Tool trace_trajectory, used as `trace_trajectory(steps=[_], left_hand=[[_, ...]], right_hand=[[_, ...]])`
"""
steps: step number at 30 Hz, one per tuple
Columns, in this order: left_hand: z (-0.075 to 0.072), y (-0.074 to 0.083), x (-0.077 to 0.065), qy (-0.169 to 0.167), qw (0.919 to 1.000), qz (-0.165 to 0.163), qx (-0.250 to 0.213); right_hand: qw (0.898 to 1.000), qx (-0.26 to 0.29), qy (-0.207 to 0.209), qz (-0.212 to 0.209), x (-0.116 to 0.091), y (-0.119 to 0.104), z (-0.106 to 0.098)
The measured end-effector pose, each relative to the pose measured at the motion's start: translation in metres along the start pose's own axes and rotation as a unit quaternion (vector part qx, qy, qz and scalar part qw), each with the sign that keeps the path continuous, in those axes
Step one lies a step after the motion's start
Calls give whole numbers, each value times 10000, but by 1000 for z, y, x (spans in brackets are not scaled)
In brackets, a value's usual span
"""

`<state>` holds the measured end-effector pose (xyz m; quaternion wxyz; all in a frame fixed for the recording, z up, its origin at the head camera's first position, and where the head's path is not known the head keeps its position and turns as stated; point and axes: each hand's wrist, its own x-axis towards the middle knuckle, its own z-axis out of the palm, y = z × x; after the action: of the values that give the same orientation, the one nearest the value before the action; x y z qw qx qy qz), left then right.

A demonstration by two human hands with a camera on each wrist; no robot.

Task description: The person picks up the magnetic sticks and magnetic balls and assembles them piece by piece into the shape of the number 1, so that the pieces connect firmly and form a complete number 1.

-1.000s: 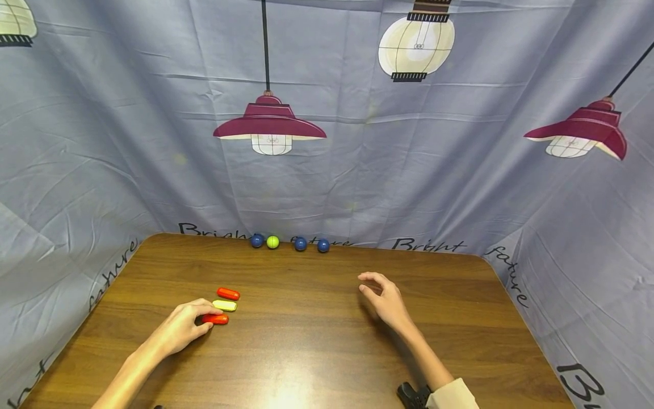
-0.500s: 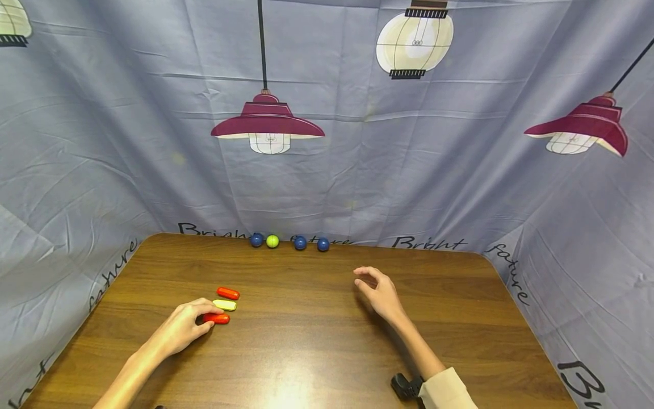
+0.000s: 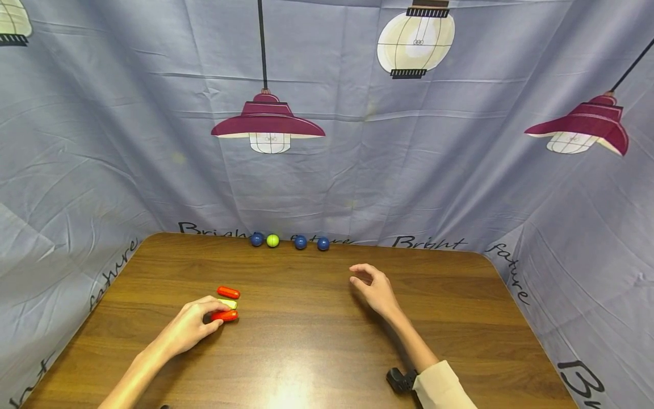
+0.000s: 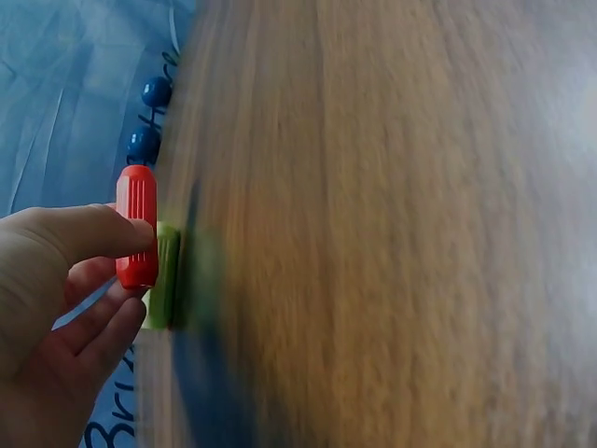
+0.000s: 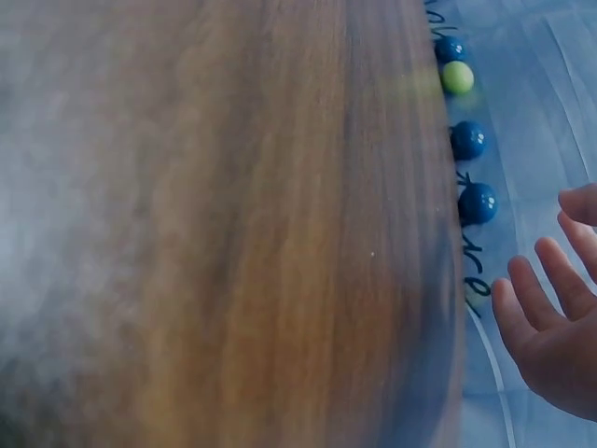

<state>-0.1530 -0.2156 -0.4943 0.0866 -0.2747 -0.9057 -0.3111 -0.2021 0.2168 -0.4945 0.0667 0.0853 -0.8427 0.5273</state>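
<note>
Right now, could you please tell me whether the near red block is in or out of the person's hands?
In: the left wrist view shows the left hand pinching the near red block.

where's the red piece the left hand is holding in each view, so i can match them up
Head: below and left of centre, the red piece in the left hand.
Left wrist: left side, about mid-height.
Right wrist: not in it.
Landmark in all three: the blue balls.
</note>
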Motion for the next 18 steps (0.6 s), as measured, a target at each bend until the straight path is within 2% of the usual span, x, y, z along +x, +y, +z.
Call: trace_trajectory(steps=[4, 11, 18], left_hand=[[0, 7, 5, -75, 9997, -109, -184], [4, 17, 13, -207, 9973, -22, -705], [12, 28, 23, -463, 9876, -286, -1470]], right_hand=[[10000, 59, 1, -69, 3, 0, 2], [9998, 170, 19, -126, 7, 2, 6], [9998, 115, -71, -132, 12, 4, 10]])
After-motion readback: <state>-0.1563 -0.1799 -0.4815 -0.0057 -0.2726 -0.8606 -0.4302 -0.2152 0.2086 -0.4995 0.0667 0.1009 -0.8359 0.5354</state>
